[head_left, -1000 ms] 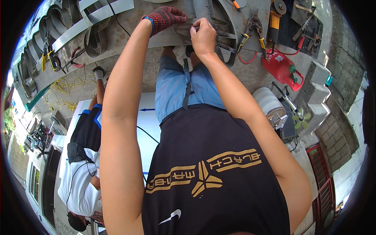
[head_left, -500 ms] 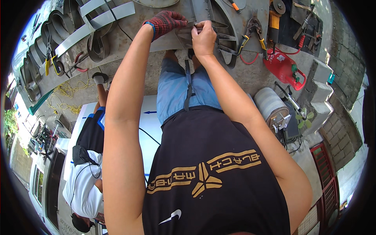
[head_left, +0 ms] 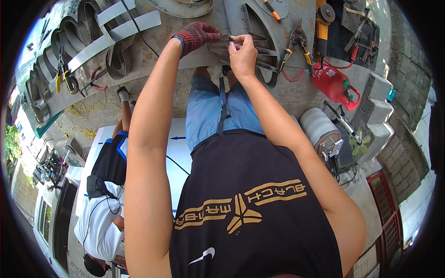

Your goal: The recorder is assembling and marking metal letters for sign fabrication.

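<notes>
My left hand (head_left: 197, 38), in a red and black knit glove, is closed, its fingertips pinching the edge of a thin metal strip (head_left: 225, 34). Just to its right, my bare right hand (head_left: 243, 55) has thumb and fingers pressed together on something small and dark, mostly hidden by the fingertips. Both hands are above a curved sheet-metal piece (head_left: 274, 39) with several thin upright strips, lying at the near edge of the metal-topped table (head_left: 183, 65). Parts of the strips are behind my right hand.
On the right lie snips (head_left: 300, 39), an angle grinder (head_left: 323, 25) and an orange-handled tool (head_left: 273, 11). A red tank (head_left: 331, 83) stands beyond the table edge. Bent metal strips (head_left: 76, 32), pliers (head_left: 61, 69) and a black cable (head_left: 137, 23) are left. Another person (head_left: 104, 217) is at lower left.
The view has tilted slightly, so the table and tools sit lower in the picture. My hands have shifted a little toward me; both fingers' pinches look much the same.
</notes>
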